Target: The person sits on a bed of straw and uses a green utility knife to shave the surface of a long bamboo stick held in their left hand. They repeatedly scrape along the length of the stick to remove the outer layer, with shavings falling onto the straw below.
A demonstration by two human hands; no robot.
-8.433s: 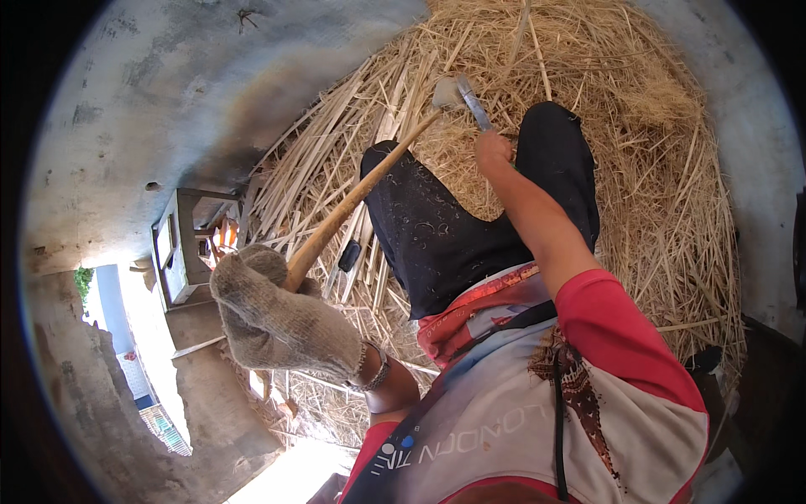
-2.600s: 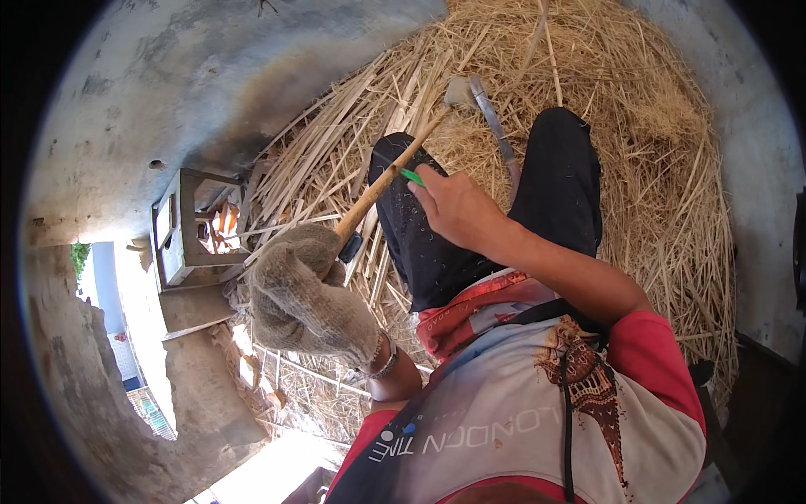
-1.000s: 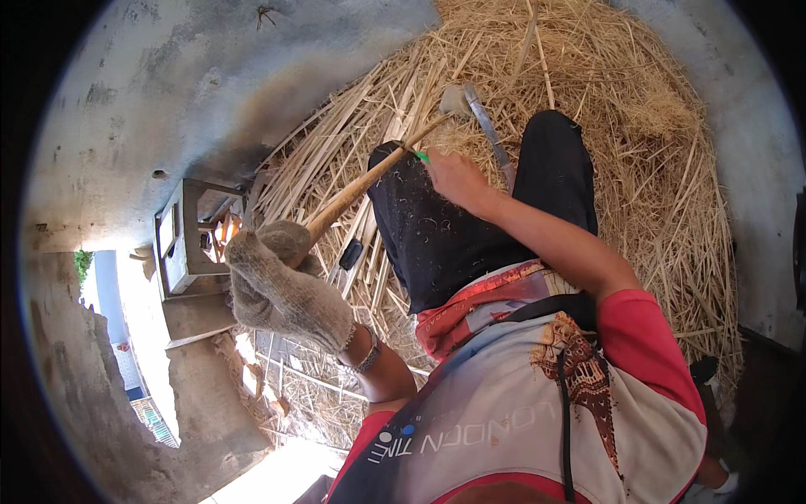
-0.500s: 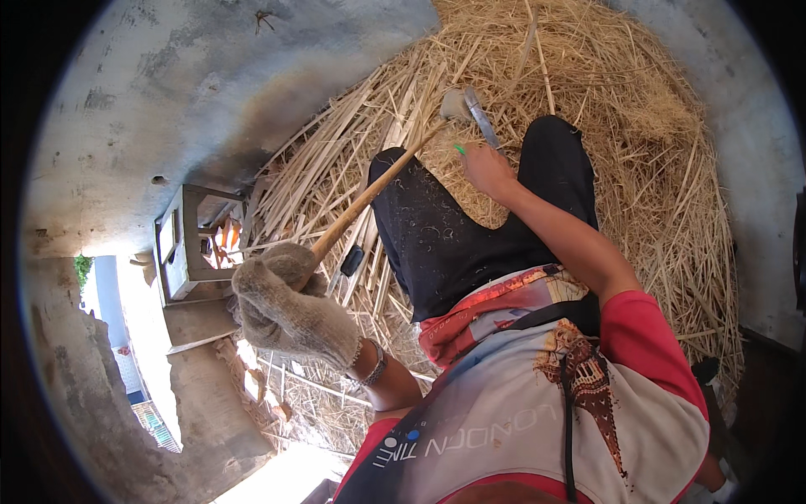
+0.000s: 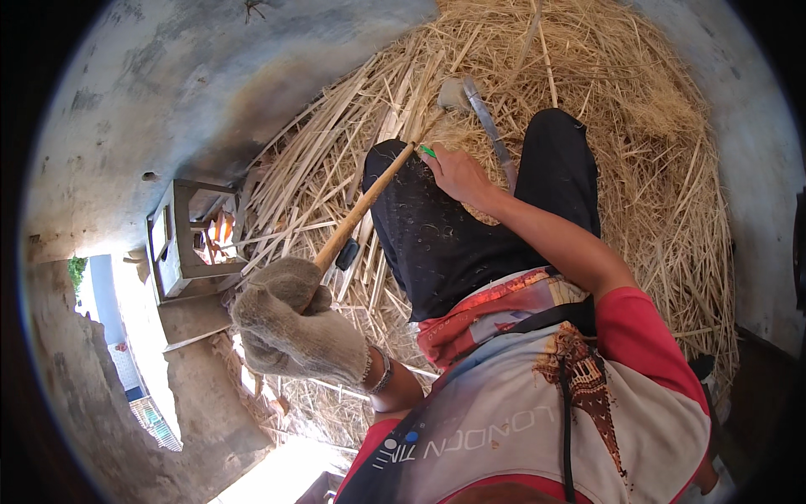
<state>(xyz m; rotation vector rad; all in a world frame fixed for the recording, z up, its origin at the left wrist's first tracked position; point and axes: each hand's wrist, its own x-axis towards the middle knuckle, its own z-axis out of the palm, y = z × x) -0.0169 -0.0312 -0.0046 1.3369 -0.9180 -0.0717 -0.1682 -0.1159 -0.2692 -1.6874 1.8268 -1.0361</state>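
Note:
My left hand (image 5: 302, 319), in a thick knitted grey-brown glove, is closed round the lower end of a pale wooden stick (image 5: 367, 204). The stick slants up and away across my left thigh, and its far end looks frayed. Close to that end is my bare right hand (image 5: 466, 178), fingers curled with a small green thing (image 5: 428, 151) at their tips; its kind is mostly hidden. A long metal blade (image 5: 489, 126) lies between my knees, beside a greyish block (image 5: 453, 94) on the shavings.
Thin strips and shavings (image 5: 646, 168) cover the floor around my legs. A small dark object (image 5: 347, 254) lies left of my thigh. On the left stands a wooden frame box (image 5: 172, 244) against the wall (image 5: 168, 109), near a bright opening.
My right hand has moved left toward the stick's end, carrying the green thing. More of the blade is now uncovered. The gloved hand still grips the stick, slightly lower.

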